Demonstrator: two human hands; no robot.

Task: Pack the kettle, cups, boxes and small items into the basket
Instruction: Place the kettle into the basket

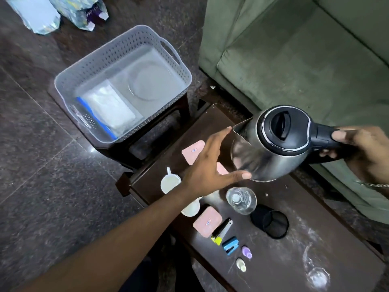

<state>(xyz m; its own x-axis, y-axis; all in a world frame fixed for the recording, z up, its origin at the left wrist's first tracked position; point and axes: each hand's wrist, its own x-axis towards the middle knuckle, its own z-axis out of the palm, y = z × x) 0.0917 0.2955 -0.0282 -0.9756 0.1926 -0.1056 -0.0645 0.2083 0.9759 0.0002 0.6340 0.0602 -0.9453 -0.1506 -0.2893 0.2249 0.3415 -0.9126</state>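
My right hand (365, 153) grips the black handle of a steel kettle (271, 148), which hangs tilted above the dark table (311, 239). Spread open, my left hand (208, 165) reaches toward the kettle's body, thumb tip touching its lower edge. The grey perforated basket (84, 66) stands on a dark stool to the upper left and holds a white zip bag (109, 108) and a clear round lid (149, 81). Below my left arm lie a white cup (169, 183), a second white cup (190, 207) and pink boxes (192, 150) (207, 221).
On the table also stand a clear bottle (241, 200), a black mesh holder (272, 223), a nail clipper (222, 230), a blue stapler (230, 245) and two tiny bottles (246, 251). A green sofa (305, 60) lies to the right. Plastic bags (56, 13) sit on the floor beyond the basket.
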